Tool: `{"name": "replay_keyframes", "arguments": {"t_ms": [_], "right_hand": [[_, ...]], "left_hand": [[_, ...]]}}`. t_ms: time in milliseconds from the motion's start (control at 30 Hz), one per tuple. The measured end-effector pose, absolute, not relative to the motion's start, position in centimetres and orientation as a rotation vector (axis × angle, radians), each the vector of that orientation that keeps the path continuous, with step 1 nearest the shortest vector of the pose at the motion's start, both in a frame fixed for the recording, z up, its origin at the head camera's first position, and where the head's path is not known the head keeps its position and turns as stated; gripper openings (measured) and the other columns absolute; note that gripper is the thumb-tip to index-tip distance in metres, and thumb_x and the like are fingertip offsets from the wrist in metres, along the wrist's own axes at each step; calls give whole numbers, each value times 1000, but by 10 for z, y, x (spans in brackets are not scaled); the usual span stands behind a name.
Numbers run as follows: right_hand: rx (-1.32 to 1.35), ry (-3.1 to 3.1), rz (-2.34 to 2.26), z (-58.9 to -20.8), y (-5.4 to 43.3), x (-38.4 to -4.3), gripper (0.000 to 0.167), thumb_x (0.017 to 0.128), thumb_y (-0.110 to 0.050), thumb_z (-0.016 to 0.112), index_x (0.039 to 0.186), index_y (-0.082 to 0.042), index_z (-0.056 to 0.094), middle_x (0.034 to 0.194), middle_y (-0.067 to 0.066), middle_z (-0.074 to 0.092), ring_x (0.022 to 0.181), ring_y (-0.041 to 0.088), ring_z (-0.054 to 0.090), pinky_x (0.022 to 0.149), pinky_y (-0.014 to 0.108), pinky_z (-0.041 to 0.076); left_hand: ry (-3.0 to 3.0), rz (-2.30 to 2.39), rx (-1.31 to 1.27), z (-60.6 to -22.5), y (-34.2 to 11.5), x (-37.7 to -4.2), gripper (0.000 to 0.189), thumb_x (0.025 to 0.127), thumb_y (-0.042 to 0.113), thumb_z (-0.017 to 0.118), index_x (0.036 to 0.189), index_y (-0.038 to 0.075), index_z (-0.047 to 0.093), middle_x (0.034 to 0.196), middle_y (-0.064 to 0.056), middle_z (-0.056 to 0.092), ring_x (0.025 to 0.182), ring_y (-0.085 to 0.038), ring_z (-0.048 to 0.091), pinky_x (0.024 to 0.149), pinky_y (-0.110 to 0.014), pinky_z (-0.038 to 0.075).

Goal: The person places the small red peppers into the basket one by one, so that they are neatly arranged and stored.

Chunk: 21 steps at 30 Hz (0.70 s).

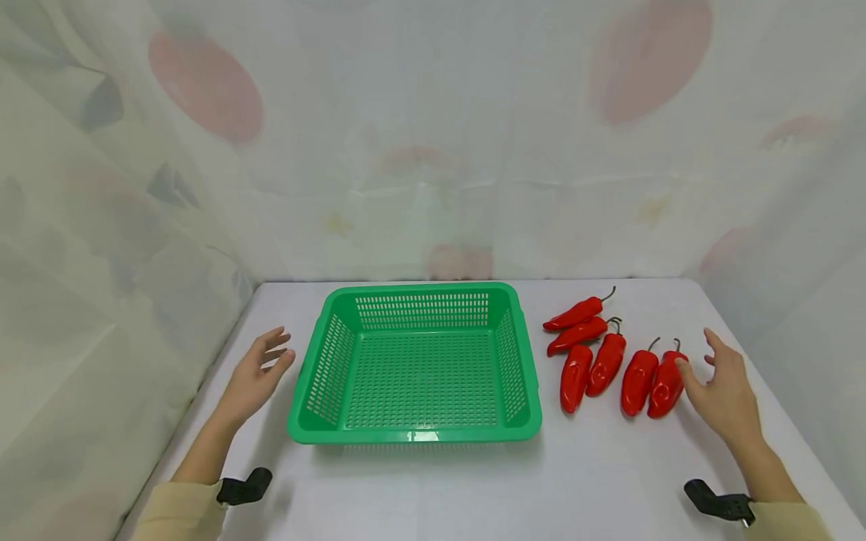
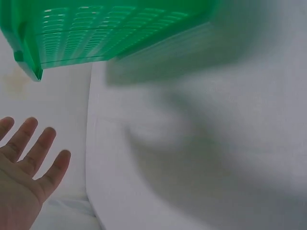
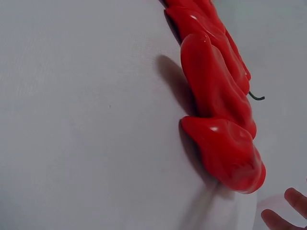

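Observation:
A green slotted plastic basket stands on the white table with nothing in it. To its right lie several red peppers with dark curved stems. My left hand hovers left of the basket, fingers spread and relaxed; in the left wrist view its fingers show below the basket wall. My right hand is beside the rightmost pepper, its thumb overlapping that pepper in the head view. In the right wrist view, fingertips appear just past the nearest pepper. Neither hand holds anything.
The white table has its far edge against a hanging cloth with faded red prints. More cloth rises along the left and right sides. A black wrist strap sits on the left forearm, another strap on the right.

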State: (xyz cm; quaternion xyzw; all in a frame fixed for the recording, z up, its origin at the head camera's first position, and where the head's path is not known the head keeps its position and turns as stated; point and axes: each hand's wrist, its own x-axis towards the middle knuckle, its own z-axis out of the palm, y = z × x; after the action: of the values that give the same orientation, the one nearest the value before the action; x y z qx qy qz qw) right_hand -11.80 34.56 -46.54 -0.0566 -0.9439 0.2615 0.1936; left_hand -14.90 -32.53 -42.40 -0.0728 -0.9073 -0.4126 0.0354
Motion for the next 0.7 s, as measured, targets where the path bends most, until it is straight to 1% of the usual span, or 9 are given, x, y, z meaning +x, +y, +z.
{"name": "replay_keyframes", "arguments": {"t_ms": [67,200,267,300,400,467,533,600,700], "right_hand": [[-178,-2650,756,-468,345,-118,72,87,-16,60,145,-1,19,131,35,34,100,52,46,70,64,44],[-230,-2653,787,-474,343,-117,73,88,-19,59,145,0,17,129,36,35,99,52,48,72,63,45],[-257,-2660,800,-477,342,-116,73,88,-20,58,145,1,17,127,36,36,98,51,49,72,61,46],[-272,-2665,806,-478,341,-115,73,89,-20,58,144,2,17,126,36,37,97,50,49,71,60,47],[-313,-2678,828,-482,339,-114,71,89,-21,57,143,4,17,124,37,38,94,48,50,67,57,50],[-346,-2684,843,-483,339,-114,70,90,-22,55,143,4,18,123,36,39,92,46,52,64,53,52],[-391,-2694,860,-485,338,-114,70,90,-23,54,143,5,18,122,36,39,90,43,53,60,46,54],[-442,-2702,879,-487,338,-114,70,91,-26,53,142,5,18,121,35,39,89,42,53,58,42,53],[-508,-2718,893,-489,337,-114,69,92,-30,52,142,6,19,120,34,40,89,41,53,60,43,53]], "left_hand": [[-2776,-1304,-209,-425,-324,-149,59,97,29,48,145,9,22,137,-22,42,115,-33,49,89,-49,44],[-2752,-1402,-168,-429,-322,-149,59,96,31,47,145,8,22,133,-22,46,102,-5,56,80,-36,53],[-2738,-1458,-129,-431,-320,-149,61,96,33,48,145,8,23,131,-23,47,94,2,58,75,-34,55],[-2735,-1481,-105,-432,-320,-149,61,96,35,47,145,8,23,130,-22,48,91,3,58,74,-34,55],[-2728,-1516,-40,-434,-318,-150,62,95,38,48,144,8,24,126,-22,51,86,-4,61,67,-33,56],[-2739,-1524,-8,-434,-316,-150,64,94,41,48,144,9,25,123,-21,52,85,-9,61,65,-31,56],[-2751,-1528,11,-434,-315,-150,65,94,42,49,144,9,25,121,-21,52,85,-12,60,63,-30,55],[-2760,-1536,28,-434,-315,-151,65,93,42,49,144,9,25,120,-22,52,83,-12,60,62,-30,55],[-2782,-1550,47,-435,-314,-152,67,94,43,49,145,9,22,123,-24,50,82,-11,60,63,-30,55]]}}
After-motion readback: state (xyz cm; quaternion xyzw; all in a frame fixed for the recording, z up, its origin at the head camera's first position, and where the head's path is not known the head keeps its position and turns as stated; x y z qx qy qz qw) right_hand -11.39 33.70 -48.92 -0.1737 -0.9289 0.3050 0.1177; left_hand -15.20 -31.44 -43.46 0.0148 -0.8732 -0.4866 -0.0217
